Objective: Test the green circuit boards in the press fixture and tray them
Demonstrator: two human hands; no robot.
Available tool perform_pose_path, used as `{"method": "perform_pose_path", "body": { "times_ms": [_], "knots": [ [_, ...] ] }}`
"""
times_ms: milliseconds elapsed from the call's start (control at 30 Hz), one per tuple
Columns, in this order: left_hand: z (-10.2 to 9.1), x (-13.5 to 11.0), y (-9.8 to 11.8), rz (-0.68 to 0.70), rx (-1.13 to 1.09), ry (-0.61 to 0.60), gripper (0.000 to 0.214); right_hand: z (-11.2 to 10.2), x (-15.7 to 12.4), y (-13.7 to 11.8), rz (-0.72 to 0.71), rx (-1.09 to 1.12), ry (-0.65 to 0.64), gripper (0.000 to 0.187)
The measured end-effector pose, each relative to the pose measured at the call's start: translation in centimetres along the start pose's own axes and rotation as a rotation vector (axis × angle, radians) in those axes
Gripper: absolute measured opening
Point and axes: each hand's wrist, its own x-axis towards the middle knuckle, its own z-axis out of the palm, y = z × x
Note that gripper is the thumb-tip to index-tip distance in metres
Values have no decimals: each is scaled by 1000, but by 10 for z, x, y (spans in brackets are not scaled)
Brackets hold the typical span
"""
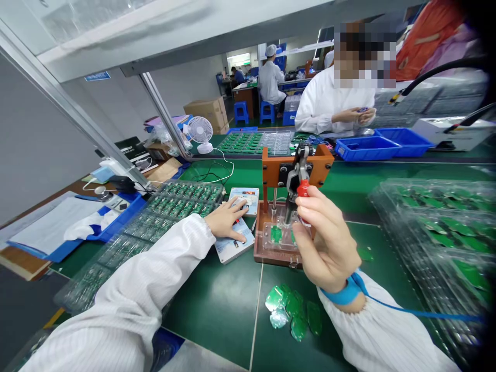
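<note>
My right hand (pixel 327 240), with a blue strap around its wrist, has its fingers closed on the red handle (pixel 303 188) of a toggle clamp. That clamp is mounted on an orange bracket over a test fixture (pixel 271 254) with a brown base. Under a clear plate in the fixture a small green circuit board (pixel 276 234) shows; my fingers hide part of the plate. My left hand (pixel 228 219) lies with fingers spread across two white boxes with red digit displays, the nearer box (pixel 232 250) partly covered. Several green boards (pixel 294 305) lie loosely piled before the fixture.
Left of the boxes stretch clear trays of circuit boards (pixel 182 199). Stacked clear trays (pixel 445 217) with green boards stand at the right. Beyond the fixture are blue bins (pixel 366 148), a white fan (pixel 200 130) and a co-worker (pixel 321 98) holding a small part. A shelf (pixel 194 36) hangs overhead.
</note>
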Motion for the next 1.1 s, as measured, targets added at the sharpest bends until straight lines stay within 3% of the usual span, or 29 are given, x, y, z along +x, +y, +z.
{"method": "perform_pose_path", "body": {
  "times_ms": [200,400,633,1100],
  "knots": [
    [-3,-5,-8,-40,-68,15,119,0,0,1,-7,31,-3,63],
    [-8,-14,-16,-64,-82,-59,119,0,-2,2,-2,40,-14,65],
    [-7,-14,-15,-117,-59,-143,124,-1,-2,1,3,52,-28,65],
    [-11,-11,-8,-176,-48,-197,131,0,-2,1,-4,47,-23,67]
  ]
}}
